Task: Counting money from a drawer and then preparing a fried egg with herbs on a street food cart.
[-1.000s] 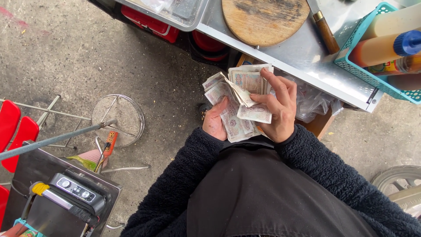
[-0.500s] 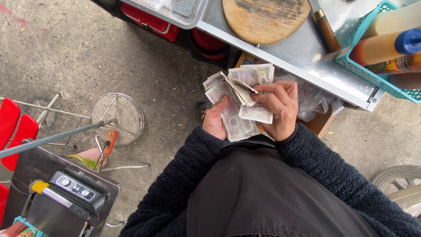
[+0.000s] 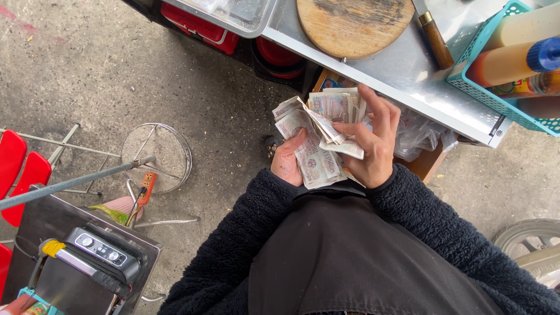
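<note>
At the far left, red chair seats point(image 3: 20, 175) stand by a metal pole point(image 3: 70, 184) that crosses above a round wire stand point(image 3: 156, 157) on the concrete; below them sits a dark case point(image 3: 87, 262) with a grey control panel. In the middle, the left hand point(image 3: 287, 163) cups a wad of banknotes point(image 3: 312, 154) from underneath, its thumb lying across the top note and pinning the stack, so that hand is closed on the money. The right hand point(image 3: 373, 143) comes in from the other side, with its thumb and forefinger pinched on a folded note at the top of the fan and the other fingers spread and raised. The notes sit just in front of the person's chest, below the edge of a steel counter point(image 3: 402, 70). Compared with half a second ago, the fan has opened a little wider and the right fingers have lifted higher off the stack, while the left hand's grip looks unchanged; that reads as one more note being peeled across in a count under way, with most of the wad not yet passed. To the right, the counter carries a round wooden board point(image 3: 353, 23), a knife point(image 3: 434, 38) and a teal basket point(image 3: 496, 81) of squeeze bottles. A grey wheel point(image 3: 531, 242) shows at the lower right.
</note>
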